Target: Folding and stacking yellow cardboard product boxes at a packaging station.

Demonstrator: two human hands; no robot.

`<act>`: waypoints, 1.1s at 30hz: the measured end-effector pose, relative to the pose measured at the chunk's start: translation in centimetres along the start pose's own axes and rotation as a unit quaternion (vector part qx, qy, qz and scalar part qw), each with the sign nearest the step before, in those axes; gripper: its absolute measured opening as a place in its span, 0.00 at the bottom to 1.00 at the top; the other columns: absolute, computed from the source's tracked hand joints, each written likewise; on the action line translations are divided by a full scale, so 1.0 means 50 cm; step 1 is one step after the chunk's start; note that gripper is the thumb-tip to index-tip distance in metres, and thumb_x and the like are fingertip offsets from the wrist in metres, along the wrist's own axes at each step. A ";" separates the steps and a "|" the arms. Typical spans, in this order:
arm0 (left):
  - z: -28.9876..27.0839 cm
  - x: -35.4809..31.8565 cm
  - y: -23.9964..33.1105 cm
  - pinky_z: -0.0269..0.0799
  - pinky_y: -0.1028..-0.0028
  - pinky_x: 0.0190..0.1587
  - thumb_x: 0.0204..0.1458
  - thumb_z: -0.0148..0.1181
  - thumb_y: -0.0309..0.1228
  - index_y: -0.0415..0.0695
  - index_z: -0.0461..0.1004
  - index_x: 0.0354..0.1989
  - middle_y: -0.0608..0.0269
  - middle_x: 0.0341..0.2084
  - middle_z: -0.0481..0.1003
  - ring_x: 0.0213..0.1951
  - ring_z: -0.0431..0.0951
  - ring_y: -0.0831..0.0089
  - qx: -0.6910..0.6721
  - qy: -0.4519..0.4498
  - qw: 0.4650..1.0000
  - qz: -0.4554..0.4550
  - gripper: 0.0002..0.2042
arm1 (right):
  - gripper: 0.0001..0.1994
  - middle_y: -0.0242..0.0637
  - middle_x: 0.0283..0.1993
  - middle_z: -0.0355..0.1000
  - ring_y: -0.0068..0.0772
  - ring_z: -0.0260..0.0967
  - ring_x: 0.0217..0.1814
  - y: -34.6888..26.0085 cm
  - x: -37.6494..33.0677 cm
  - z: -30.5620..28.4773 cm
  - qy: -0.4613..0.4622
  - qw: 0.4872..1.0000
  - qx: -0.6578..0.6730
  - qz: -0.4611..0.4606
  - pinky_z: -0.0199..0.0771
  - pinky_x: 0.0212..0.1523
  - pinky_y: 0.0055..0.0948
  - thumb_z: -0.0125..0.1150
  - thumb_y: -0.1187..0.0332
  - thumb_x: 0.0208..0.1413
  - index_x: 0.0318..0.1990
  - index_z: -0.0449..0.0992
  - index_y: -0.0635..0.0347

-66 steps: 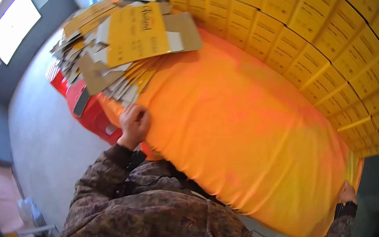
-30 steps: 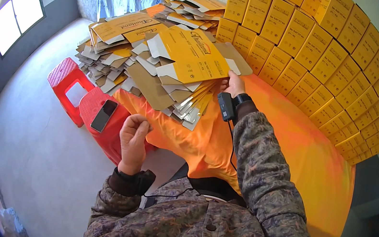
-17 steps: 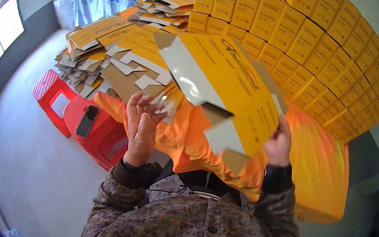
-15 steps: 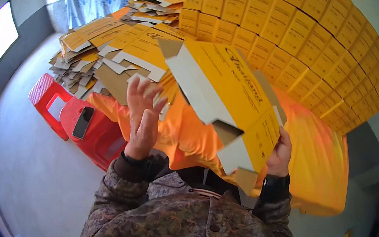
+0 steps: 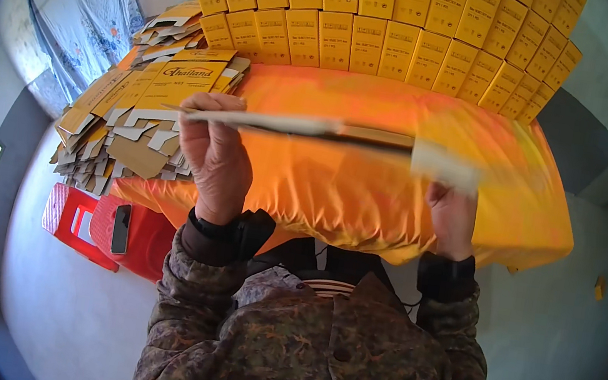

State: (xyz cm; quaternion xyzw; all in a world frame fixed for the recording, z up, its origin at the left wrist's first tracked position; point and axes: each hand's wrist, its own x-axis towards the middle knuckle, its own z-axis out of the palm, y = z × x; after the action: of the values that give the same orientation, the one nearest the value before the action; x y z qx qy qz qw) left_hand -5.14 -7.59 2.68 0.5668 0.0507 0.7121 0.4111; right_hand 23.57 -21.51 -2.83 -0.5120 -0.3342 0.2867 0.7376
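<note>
A cardboard box blank hangs in the air over the cloth, seen nearly edge-on, its right end smeared by motion. My left hand pinches its left end between thumb and fingers. At the other end my right hand grips the grey flap from below; part of its fingers is hidden behind the board. Beneath the blank is a table draped with an orange cloth. Beyond my left hand lies a heap of flattened yellow boxes.
Rows of upright yellow boxes stand stacked along the table's far side. A red plastic stool with a black phone on it is at the left front. Behind the heap hangs a patterned curtain; a small yellow piece lies on the floor.
My left hand, open and empty before, now holds the blank's left end. The blank has turned from showing its yellow face to nearly edge-on. The head view has shifted rightward.
</note>
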 end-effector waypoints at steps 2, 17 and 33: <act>0.033 0.007 0.033 0.61 0.68 0.54 0.56 0.55 0.42 0.42 0.62 0.48 0.58 0.41 0.69 0.43 0.67 0.73 0.010 0.021 1.000 -0.018 0.19 | 0.30 0.40 0.55 0.65 0.32 0.65 0.54 0.010 0.005 0.001 0.024 0.998 -0.035 -0.041 0.66 0.54 0.30 0.40 0.49 0.64 0.62 0.54 0.67; 0.171 -0.039 -0.015 0.55 0.68 0.58 0.58 0.34 0.58 0.46 0.40 0.69 0.61 0.57 0.58 0.56 0.60 0.69 0.126 0.037 0.990 -0.056 0.37 | 0.29 0.43 0.57 0.60 0.34 0.56 0.59 -0.012 0.006 0.083 -0.098 0.964 -0.107 -0.223 0.52 0.61 0.28 0.30 0.52 0.66 0.63 0.50 0.70; 0.067 -0.022 -0.021 0.55 0.70 0.59 0.50 0.48 0.62 0.38 0.40 0.67 0.57 0.57 0.58 0.56 0.61 0.70 0.067 -0.080 0.975 -0.196 0.47 | 0.22 0.37 0.60 0.58 0.27 0.54 0.60 0.084 -0.028 0.086 -0.151 0.975 -0.076 -0.143 0.52 0.61 0.27 0.35 0.63 0.67 0.64 0.50 0.65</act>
State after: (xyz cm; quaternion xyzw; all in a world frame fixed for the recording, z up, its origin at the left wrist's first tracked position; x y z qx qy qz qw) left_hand -1.72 -8.91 2.44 0.6276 0.1752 0.5649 0.5063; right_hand 19.00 -18.85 -6.00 -0.4640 -0.5321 0.2261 0.6712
